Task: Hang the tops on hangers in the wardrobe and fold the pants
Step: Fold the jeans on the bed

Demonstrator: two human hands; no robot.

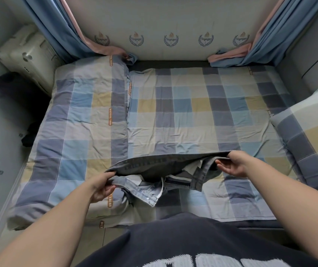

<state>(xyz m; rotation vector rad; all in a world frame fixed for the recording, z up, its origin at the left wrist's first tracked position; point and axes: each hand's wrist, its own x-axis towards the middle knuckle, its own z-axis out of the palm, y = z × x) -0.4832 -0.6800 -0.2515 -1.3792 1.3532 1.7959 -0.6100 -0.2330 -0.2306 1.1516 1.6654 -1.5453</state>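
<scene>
A pair of grey jeans [154, 166] hangs by its waistband above the near edge of the bed [183, 116], fly unbuttoned, so the pale inside and white pocket linings show. My left hand [101, 186] pinches the waistband at its left end. My right hand [233, 163] grips the right end. Held taut between both hands, the waistband stretches across the front of my body. The legs of the jeans drop out of sight behind my dark shirt.
The bed has a checked blue, grey and yellow sheet, with a folded duvet [81, 122] on its left and a pillow [308, 128] at the right. Blue and pink curtains [61, 35] hang at both far corners. A white bag [29, 54] sits at the far left.
</scene>
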